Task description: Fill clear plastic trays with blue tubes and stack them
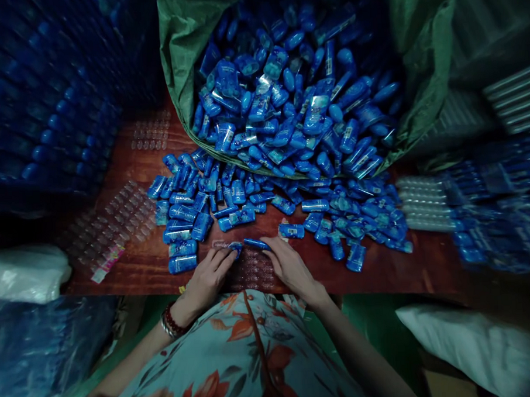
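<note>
My left hand (213, 271) is closed on a small blue wrapped packet (236, 248) above a clear plastic tray with rows of hollows (253, 269). My right hand (289, 265) grips another blue packet (256, 243) by its right end, over the same tray's far edge. The tray lies on the red-brown table near its front edge, partly covered by both hands. Just beyond my right hand rests a single blue packet (291, 230). Left of my left hand, several packets are lined up in a column (182, 263).
A green sack (175, 68) full of blue packets stands open at the back, with a loose heap spilled before it. Clear trays (117, 222) lie at left. Stacked filled trays (46, 114) rise on the left, more (497, 200) on the right. A white bag (26, 273) sits at left.
</note>
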